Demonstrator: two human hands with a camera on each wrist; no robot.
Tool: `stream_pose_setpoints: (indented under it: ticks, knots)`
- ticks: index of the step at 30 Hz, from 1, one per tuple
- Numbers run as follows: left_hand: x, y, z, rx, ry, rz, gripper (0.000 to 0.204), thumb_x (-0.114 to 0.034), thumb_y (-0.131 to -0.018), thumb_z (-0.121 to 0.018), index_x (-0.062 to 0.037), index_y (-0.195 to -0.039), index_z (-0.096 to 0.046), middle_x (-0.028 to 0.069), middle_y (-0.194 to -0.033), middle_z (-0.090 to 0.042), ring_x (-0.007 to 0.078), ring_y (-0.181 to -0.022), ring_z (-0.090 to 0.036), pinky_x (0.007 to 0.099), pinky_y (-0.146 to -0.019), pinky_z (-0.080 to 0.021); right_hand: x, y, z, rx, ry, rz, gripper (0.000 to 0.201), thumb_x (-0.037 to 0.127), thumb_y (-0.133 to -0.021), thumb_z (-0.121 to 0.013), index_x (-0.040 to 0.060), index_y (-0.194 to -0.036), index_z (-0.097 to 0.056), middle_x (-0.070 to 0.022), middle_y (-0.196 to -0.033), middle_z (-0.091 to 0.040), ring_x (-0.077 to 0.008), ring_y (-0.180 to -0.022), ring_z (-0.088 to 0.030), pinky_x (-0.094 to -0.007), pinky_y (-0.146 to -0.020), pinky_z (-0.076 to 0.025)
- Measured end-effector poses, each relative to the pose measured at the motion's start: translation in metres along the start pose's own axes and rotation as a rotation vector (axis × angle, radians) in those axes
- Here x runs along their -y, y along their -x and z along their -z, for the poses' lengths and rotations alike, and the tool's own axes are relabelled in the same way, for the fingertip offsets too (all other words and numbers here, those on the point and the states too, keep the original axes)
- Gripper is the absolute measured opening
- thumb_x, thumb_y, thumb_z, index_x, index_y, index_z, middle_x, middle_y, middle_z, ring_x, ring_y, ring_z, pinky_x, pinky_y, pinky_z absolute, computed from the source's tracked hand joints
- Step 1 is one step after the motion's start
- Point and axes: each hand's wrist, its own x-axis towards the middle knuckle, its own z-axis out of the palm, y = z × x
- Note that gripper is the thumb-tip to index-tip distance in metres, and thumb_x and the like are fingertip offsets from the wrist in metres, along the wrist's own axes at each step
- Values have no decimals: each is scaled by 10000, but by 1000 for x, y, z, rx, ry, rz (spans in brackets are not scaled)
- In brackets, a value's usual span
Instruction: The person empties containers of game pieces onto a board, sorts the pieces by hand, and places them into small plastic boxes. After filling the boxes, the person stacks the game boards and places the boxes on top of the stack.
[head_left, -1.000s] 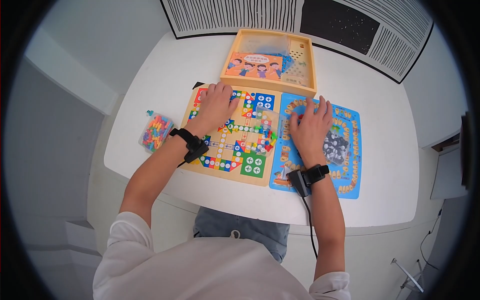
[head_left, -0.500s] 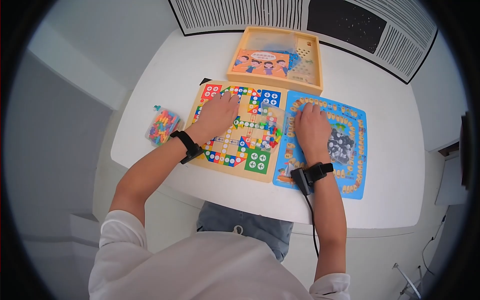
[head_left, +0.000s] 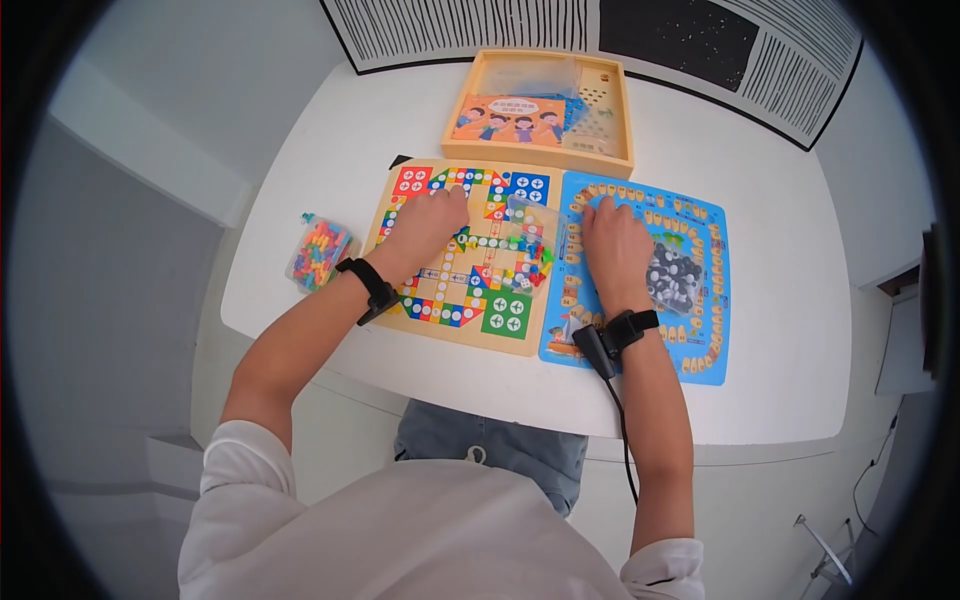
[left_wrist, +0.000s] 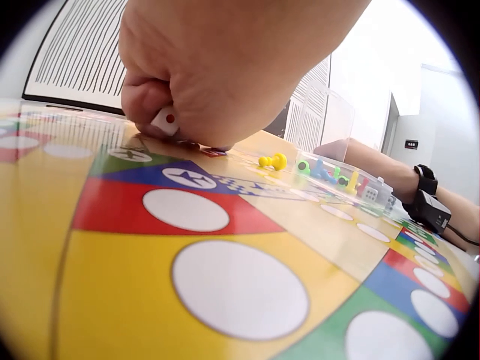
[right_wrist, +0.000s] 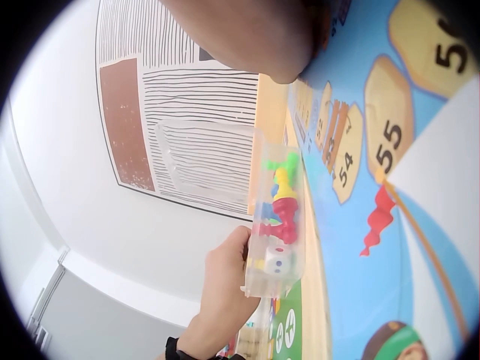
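Observation:
My left hand (head_left: 428, 228) is low over the wooden ludo board (head_left: 430, 335), fingers curled in. In the left wrist view those fingers hold a white die (left_wrist: 166, 120) with a red dot facing out. A yellow pawn (left_wrist: 273, 161) lies on the board near that hand. My right hand (head_left: 617, 250) rests on the blue numbered board (head_left: 556, 350), its fingers bent down and drawn together. The fingertips are hidden, and I cannot tell whether they hold anything. Between the hands, an open clear plastic box (right_wrist: 276, 225) contains coloured pawns and dice.
Black and white round pieces in a clear pack (head_left: 673, 280) lie on the blue board, right of my right hand. A clear box of colourful pegs (head_left: 322, 253) stands at the left. Behind the boards is a wooden tray (head_left: 540, 157) with an orange booklet (head_left: 510, 118) inside.
My right hand's fingers were spread beside something red one second ago; now they are closer together and bent down. The left fingers have curled in more. The head view has shifted slightly.

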Motion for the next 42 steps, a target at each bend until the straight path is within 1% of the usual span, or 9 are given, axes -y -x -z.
stream_pose_setpoints:
  ticks: [10,13,15,19,22,28,33,38,42]
  knots:
    - [0,-1,-2,-46,-38,3,65,-54,-896,-669,-3,-874,-635,125,-703,-681,286,-680,-757,382,-540,-607,-8,-3,-15,-9,100,122,160,193,-965,-652,65,-870,-671,-123,-785,-719,-296,-649,-752,-376,-544,-622]
    - [-5,-3,14,-76,138,56,97,-83,-930,-650,5,-890,-638,148,-723,-677,339,-729,-746,417,-600,-602,-9,-4,-11,-41,13,23,222,224,-982,-637,63,-836,-682,-151,-774,-728,-330,-637,-747,-414,-550,-623]
    - [-17,0,29,-6,634,219,295,-215,-1028,-559,26,-872,-627,222,-737,-658,382,-706,-688,470,-665,-541,-9,-4,-12,-15,-82,-33,285,263,-996,-623,56,-811,-688,-173,-769,-731,-371,-647,-743,-459,-550,-618]
    - [-51,-1,77,75,997,225,363,-254,-1039,-560,40,-828,-593,162,-692,-615,259,-602,-623,414,-629,-508,-5,-2,-4,-8,-148,-62,346,298,-998,-619,39,-787,-706,-199,-769,-731,-400,-658,-731,-497,-577,-611]
    - [-61,-13,71,274,1297,355,344,-250,-1014,-564,58,-869,-610,129,-660,-603,253,-569,-650,407,-582,-537,-5,-5,10,39,-320,-95,374,291,-995,-599,5,-785,-718,-236,-756,-714,-402,-669,-724,-508,-609,-592]
    - [-70,-8,66,325,1526,529,376,-294,-1068,-524,37,-952,-658,62,-735,-659,124,-545,-648,279,-500,-529,10,-5,64,36,-844,-275,352,240,-992,-614,-24,-767,-673,-211,-662,-647,-352,-557,-631,-453,-574,-504]
    - [-68,0,65,270,1619,531,376,-292,-1075,-583,70,-1018,-667,77,-792,-683,134,-628,-712,269,-555,-575,43,11,74,-143,-970,25,330,195,-998,-657,-8,-743,-601,-161,-647,-586,-316,-561,-591,-402,-546,-472]
    - [-69,8,63,157,1698,537,311,-226,-1066,-649,81,-1074,-700,110,-872,-751,161,-783,-774,269,-659,-622,60,20,47,-24,-944,158,254,201,-988,-687,23,-819,-623,-167,-741,-633,-363,-636,-649,-447,-589,-530]
    - [-60,17,57,196,1646,444,223,-83,-1063,-619,79,-1197,-689,135,-1112,-756,170,-990,-762,297,-851,-632,65,22,36,-32,-892,205,248,236,-988,-708,42,-854,-631,-153,-767,-634,-358,-663,-659,-449,-595,-537]
